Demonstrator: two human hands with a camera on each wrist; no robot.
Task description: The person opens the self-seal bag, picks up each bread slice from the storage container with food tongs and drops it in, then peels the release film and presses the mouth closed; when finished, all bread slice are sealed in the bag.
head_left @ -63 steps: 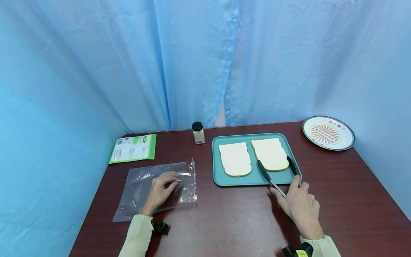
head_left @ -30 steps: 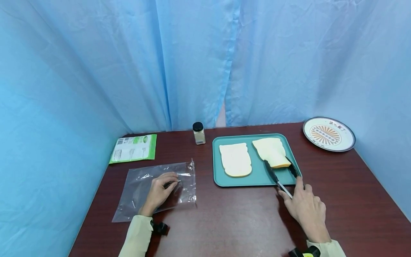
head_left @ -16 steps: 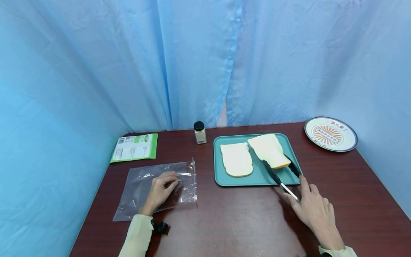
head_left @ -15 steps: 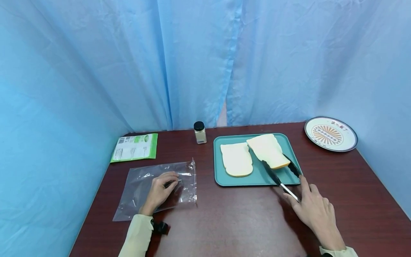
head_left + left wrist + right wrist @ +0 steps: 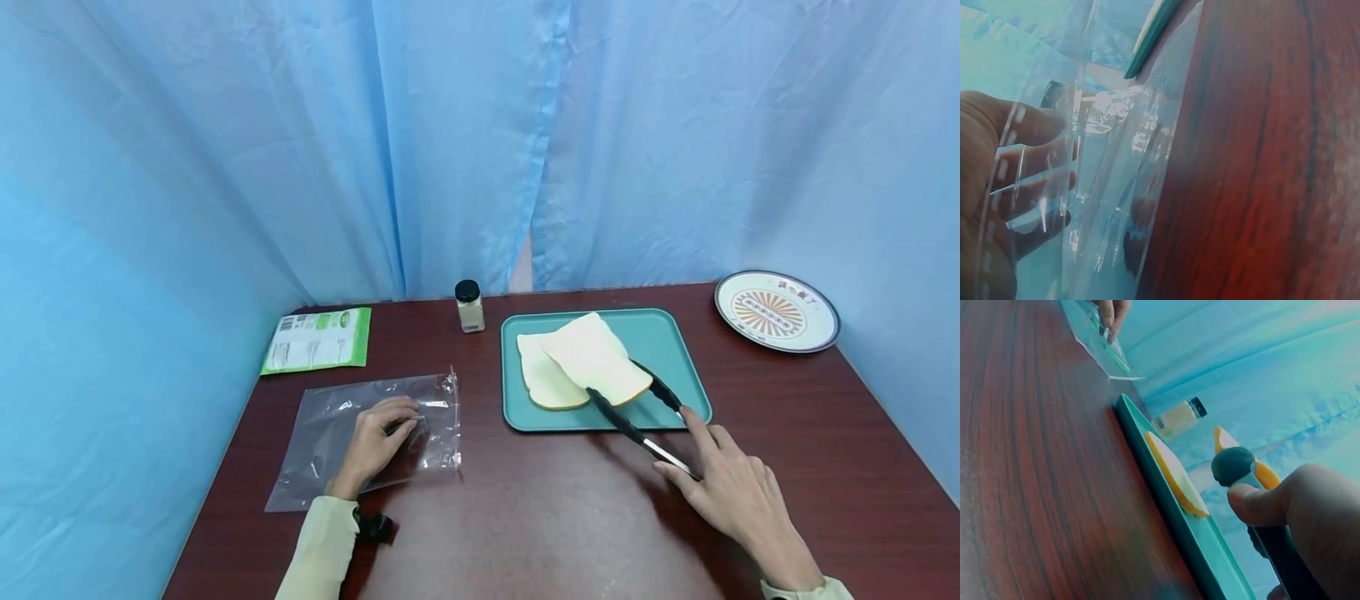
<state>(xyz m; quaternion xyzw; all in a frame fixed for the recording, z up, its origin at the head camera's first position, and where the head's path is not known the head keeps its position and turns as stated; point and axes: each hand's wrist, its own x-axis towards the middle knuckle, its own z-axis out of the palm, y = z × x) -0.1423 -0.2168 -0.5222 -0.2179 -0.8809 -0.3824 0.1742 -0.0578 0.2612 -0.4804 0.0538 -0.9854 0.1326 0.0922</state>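
My right hand (image 5: 738, 500) grips kitchen tongs (image 5: 621, 422) with black tips and metal arms. Between the tips is a white bread slice (image 5: 596, 358) with a yellow edge. It is tilted and partly overlaps a second bread slice (image 5: 542, 382) on the teal tray (image 5: 663, 333). The right wrist view shows the held slice raised above the tray, mostly behind the tongs and thumb. At the left, my left hand (image 5: 381, 433) pinches the upper film of a clear plastic bag (image 5: 322, 442), lifting it off the table. Film covers part of the fingers in the left wrist view.
A small jar (image 5: 470, 308) with a black lid stands behind the bag and tray. A green and white packet (image 5: 318, 340) lies at the back left. At the back right is a round patterned plate (image 5: 777, 312). Blue curtains (image 5: 465, 150) hang round the table.
The tongs have lifted the right-hand bread slice and carried it left over the other slice. My right hand first drew rightward, turning the slice. The left hand keeps its place.
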